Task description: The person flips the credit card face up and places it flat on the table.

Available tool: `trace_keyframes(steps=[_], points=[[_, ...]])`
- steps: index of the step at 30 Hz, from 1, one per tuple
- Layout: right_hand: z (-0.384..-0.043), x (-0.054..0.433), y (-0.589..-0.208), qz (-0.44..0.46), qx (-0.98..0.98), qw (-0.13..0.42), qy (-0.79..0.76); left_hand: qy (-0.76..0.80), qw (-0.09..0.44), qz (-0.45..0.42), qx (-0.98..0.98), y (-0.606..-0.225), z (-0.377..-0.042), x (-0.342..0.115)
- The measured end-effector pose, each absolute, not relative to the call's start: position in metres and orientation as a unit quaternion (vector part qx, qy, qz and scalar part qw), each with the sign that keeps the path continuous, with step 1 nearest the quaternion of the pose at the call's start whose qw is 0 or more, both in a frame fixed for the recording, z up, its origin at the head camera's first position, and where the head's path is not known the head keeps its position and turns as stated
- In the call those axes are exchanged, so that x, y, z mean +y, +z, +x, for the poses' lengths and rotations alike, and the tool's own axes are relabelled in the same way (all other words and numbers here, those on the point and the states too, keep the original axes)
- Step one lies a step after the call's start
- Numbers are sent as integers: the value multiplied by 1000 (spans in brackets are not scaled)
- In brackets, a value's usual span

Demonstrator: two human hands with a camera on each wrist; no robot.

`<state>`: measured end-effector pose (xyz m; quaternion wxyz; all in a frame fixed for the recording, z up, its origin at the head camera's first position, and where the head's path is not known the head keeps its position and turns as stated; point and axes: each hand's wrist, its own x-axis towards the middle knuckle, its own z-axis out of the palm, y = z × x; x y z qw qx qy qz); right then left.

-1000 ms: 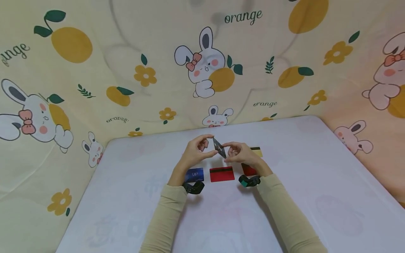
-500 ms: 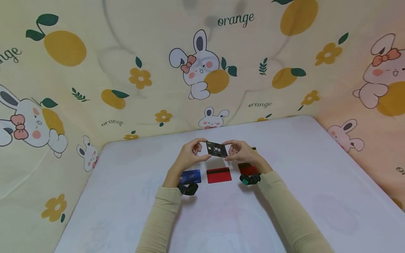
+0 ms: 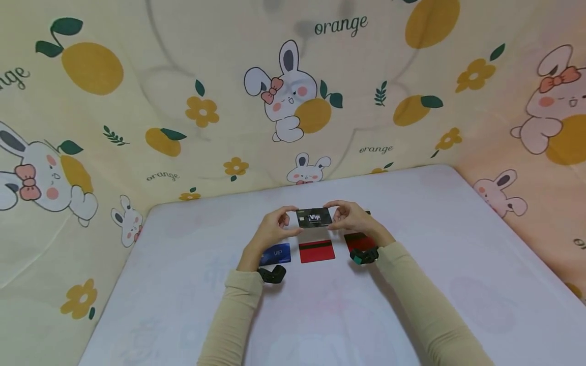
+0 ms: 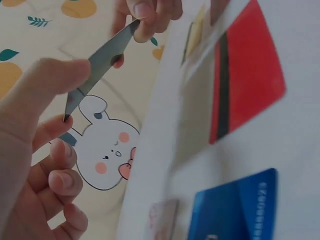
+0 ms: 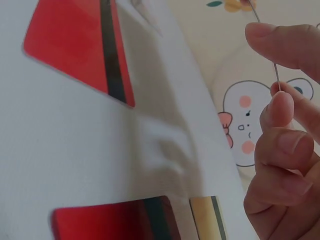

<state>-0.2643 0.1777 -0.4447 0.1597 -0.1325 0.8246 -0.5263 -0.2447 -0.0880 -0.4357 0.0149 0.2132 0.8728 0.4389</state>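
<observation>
Both hands hold a black card printed "Vip", raised above the far part of the table, its printed face toward the head camera. My left hand pinches its left end between thumb and forefinger, its other fingers curled. At the opposite end, my right hand pinches the card the same way. The right wrist view catches the card edge-on. Below lie a blue VIP card, a red card with a dark stripe, and another red card partly behind the right wrist.
A yellow striped card lies beyond the right-hand red card, mostly hidden by the right hand in the head view. A pale card shows beside the blue one. The white table meets a bunny-print cloth behind.
The black card has turned from a steep, narrow tilt to face the head camera squarely, with both hands keeping hold. The head view has shifted slightly; the cards on the table stay put.
</observation>
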Motion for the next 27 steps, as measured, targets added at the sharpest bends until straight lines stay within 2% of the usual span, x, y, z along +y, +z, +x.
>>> trace_keyframes(steps=[5, 12, 27], points=[[-265, 177, -447, -128, 825, 174, -523, 433, 35, 189, 881, -444, -244, -87], [-267, 173, -453, -133, 821, 192, -520, 423, 28, 186, 886, -456, -244, -85], [-274, 164, -468, -76, 867, 217, -442, 372, 46, 161, 913, -472, -252, -79]])
